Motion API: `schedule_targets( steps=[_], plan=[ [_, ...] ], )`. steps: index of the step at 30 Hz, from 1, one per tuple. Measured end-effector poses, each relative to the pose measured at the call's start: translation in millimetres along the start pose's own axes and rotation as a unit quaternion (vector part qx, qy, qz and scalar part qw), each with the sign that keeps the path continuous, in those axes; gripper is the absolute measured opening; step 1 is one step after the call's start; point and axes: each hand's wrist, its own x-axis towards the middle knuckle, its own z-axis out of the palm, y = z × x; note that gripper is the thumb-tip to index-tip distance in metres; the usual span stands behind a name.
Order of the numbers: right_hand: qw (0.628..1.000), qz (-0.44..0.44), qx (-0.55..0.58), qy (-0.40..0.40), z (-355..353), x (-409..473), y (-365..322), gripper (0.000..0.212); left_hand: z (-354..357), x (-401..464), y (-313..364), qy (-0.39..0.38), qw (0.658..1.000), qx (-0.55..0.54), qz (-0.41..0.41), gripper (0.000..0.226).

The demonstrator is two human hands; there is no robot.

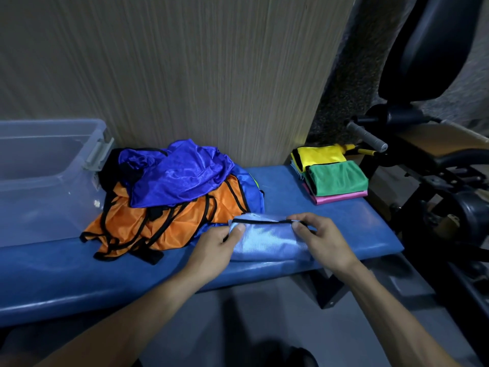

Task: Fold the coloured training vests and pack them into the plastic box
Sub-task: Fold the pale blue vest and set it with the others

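Observation:
A light blue vest [267,241] with black trim lies folded into a narrow band on the blue padded bench [344,229]. My left hand [214,247] pinches its left end, thumb on top. At the right end, my right hand [321,238] grips the fabric and the black edge. Behind them sits a loose heap: a royal blue vest [180,173] on top of orange vests [169,223]. The clear plastic box [45,178] stands at the left end of the bench with its lid off.
Folded vests are stacked at the bench's right end: yellow [320,156], green [338,177] and pink [341,198]. Black gym equipment with a grey handle [367,136] crowds the right side. A wood-grain wall panel [211,75] rises directly behind the bench.

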Motion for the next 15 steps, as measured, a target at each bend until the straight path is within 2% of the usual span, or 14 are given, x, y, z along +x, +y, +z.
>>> schedule_targets(
  steps=[4, 8, 11, 15],
  plan=[
    [0.998, 0.015, -0.053, 0.019, 10, 27, 4, 0.018, 7, 16, 6, 0.032, 0.998, 0.016, -0.048, 0.056],
    [0.991, 0.04, -0.128, 0.024, 21, 37, 7, 0.017, 9, 28, 10, 0.03, 0.994, 0.059, -0.082, 0.058],
    [0.983, 0.028, -0.175, 0.052, 30, 38, 13, 0.016, 9, 34, 10, 0.013, 0.981, 0.165, -0.098, 0.057],
    [0.965, 0.024, -0.242, 0.094, 41, 40, 19, 0.018, 4, 36, 15, -0.028, 0.946, 0.308, -0.094, 0.053]
  ],
)
